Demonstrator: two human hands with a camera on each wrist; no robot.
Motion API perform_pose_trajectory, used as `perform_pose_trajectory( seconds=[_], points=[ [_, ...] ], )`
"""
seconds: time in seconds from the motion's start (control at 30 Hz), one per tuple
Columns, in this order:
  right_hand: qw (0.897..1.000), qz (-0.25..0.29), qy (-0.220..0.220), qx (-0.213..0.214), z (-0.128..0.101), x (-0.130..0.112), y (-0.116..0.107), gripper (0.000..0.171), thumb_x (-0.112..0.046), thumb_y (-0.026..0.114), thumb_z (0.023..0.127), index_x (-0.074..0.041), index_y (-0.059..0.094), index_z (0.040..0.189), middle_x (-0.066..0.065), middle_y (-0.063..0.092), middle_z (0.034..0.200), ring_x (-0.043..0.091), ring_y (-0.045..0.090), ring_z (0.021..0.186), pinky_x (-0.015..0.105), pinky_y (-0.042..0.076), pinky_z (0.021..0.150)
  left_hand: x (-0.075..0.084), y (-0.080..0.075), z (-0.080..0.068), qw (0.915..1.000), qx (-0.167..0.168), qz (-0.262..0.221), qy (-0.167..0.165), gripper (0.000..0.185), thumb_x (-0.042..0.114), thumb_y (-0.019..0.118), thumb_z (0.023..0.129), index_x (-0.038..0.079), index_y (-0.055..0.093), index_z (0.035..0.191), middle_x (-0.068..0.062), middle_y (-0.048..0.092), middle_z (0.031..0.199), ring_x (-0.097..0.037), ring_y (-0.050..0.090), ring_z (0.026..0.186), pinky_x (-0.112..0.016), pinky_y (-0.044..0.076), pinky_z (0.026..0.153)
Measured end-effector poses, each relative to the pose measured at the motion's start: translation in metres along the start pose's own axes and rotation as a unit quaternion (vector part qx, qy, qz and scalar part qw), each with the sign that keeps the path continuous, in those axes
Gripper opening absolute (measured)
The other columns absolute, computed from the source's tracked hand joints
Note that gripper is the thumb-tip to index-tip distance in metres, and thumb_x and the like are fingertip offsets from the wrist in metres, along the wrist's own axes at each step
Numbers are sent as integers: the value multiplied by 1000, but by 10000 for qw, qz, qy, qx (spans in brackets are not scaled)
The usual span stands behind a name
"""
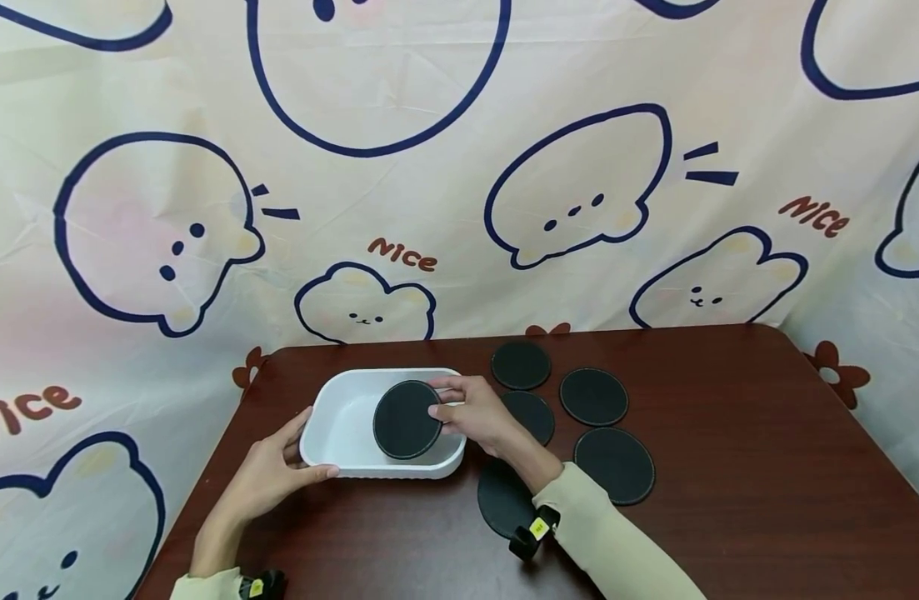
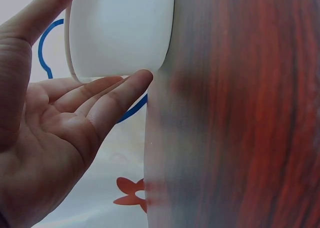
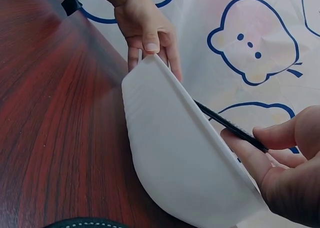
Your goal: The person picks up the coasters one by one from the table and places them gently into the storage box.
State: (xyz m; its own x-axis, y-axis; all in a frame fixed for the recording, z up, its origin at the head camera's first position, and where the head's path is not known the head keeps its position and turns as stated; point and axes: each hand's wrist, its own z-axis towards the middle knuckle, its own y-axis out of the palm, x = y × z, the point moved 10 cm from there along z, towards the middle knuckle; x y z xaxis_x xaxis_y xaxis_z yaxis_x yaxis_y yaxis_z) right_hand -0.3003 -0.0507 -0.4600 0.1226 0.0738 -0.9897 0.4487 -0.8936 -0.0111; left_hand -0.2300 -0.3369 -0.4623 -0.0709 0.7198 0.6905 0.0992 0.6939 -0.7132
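Dark wood-grained tabletop [image 1: 736, 433], base for all items below. Nearest: pale sleeves [image 1: 616, 533], with black wrist straps [image 1: 523, 544] bearing yellow labels [image 1: 538, 527]. Beyond these, one loose disc [image 1: 499, 497], black, stitched at the edge, flat beneath the right wrist and partly hidden by it. Left hand [image 1: 267, 475]: thumb at the near rim, fingers round the left end of a white tray [image 1: 339, 421]; gripping the corner, probably against sliding. Tray: shallow, round-cornered, set crosswise between the hands, likely for reach from either side. Right hand [image 1: 477, 412]: thumb above, fingers below, pinching the right margin of a black disc [image 1: 402, 419]; held by the margin, seemingly to leave the rest free. Held disc: over the tray's right half, tilted against the rim; contact with the tray floor impossible to tell. Right of the tray: four more discs [image 1: 593, 397], flat, loosely grouped, one partly behind the right hand; perhaps so placed for short reaches. Farthest: straight back edge of the tabletop, then cream cloth backdrop [image 1: 459, 192], creased, behind and to both sides, printed with blue-outlined cartoon animals [image 1: 579, 183], red-brown flowers [image 1: 847, 379] and "Nice" lettering [image 1: 402, 254].
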Motion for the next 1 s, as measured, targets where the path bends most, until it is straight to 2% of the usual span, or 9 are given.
perform_pose_trajectory(
  seconds=[0.37,0.7,0.77,0.83,0.93,1.0],
  points=[
    [9997,-154,193,7,1,-4,5,46,-3,73,100,-8,66,146,20,70,136,19,76,94,35,68,83,7,-4,-1,9997,107,-18,224,118,46,94,82,2,27,169,-32,44,164,-45,69,129,-41,66,94],
    [9993,-332,172,-84,2,-2,9,45,-3,72,101,-7,66,146,23,68,142,27,76,112,39,68,87,5,-3,0,9999,70,15,147,120,48,94,81,2,27,169,-31,45,164,-43,70,128,-42,65,95],
    [9980,-620,76,-63,2,-5,11,45,-5,72,101,-8,66,146,22,68,143,30,74,121,42,67,93,4,-3,0,9999,68,24,137,120,49,93,81,3,26,170,-31,44,164,-43,69,129,-42,66,95],
    [9932,-1153,-147,8,-1,-11,11,46,-9,73,102,-9,66,147,19,67,146,33,71,128,46,64,100,4,-3,0,9999,63,32,128,120,49,93,82,3,26,170,-31,44,165,-43,69,129,-41,66,95],
    [9755,-2071,-692,251,-7,-28,10,49,-14,75,101,-10,65,149,15,65,152,35,66,137,52,60,107,4,-2,0,9999,47,18,129,119,48,93,82,3,26,170,-31,44,165,-44,69,130,-41,66,94],
    [9667,-2342,-946,416,-11,-37,7,50,-16,76,101,-11,64,150,12,63,155,36,64,140,54,58,109,4,-2,0,9999,53,4,145,119,48,93,82,3,26,170,-31,44,165,-44,69,130,-41,66,94]
  ],
)
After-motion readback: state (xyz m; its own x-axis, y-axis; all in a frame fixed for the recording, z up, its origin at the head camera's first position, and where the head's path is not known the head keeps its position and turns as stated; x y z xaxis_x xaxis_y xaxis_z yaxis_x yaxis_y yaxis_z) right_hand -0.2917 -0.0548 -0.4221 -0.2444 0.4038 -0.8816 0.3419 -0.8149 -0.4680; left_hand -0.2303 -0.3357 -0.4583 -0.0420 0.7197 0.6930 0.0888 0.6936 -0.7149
